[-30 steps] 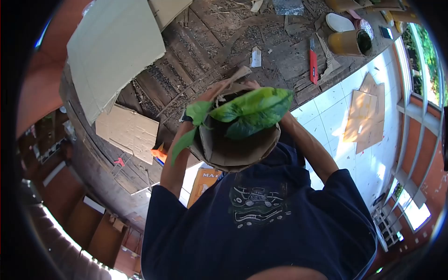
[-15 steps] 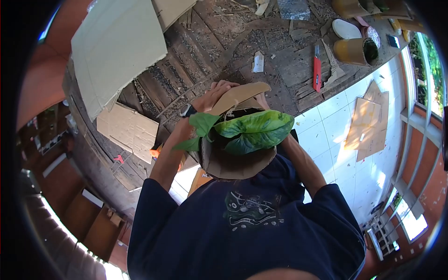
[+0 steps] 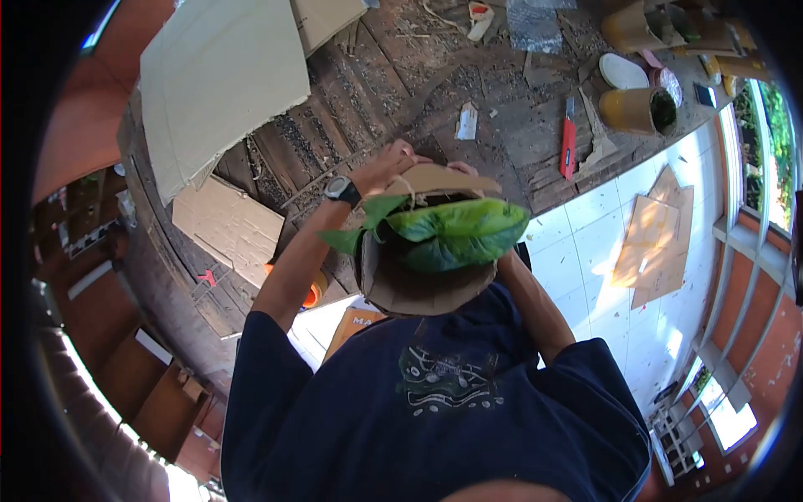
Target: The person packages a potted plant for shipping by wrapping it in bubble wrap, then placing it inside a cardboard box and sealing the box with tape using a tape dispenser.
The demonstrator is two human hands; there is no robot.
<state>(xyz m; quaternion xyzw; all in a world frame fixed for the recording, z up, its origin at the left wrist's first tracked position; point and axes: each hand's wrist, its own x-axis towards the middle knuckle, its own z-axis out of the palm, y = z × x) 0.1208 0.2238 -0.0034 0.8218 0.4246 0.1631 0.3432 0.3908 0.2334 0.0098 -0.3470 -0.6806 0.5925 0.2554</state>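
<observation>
A cardboard sleeve (image 3: 431, 294), curled into a rough tube, stands against my chest around a plant. The plant's broad green leaf (image 3: 460, 230) lies across the opening, and smaller leaves (image 3: 364, 224) poke out to the left. My left hand (image 3: 386, 167), below a wristwatch (image 3: 341, 189), curls against the far side of the sleeve by its raised flap (image 3: 447, 178). Around the right side reaches my other arm; of my right hand (image 3: 462, 169) only bent fingers show behind the flap, close to the left fingertips. The flap hides the hands' contact with the cardboard.
On the worn wooden table (image 3: 401, 100) lie a red utility knife (image 3: 568, 149), a large cardboard sheet (image 3: 222, 92), a smaller piece (image 3: 226, 226) and scraps. A cardboard-wrapped pot (image 3: 631, 110) stands at right. More cardboard (image 3: 652, 243) lies on the tiled floor.
My left hand has shifted slightly right and up, its wrist turning to show the watch face. The flap has tipped lower, and more right-hand fingers show behind it.
</observation>
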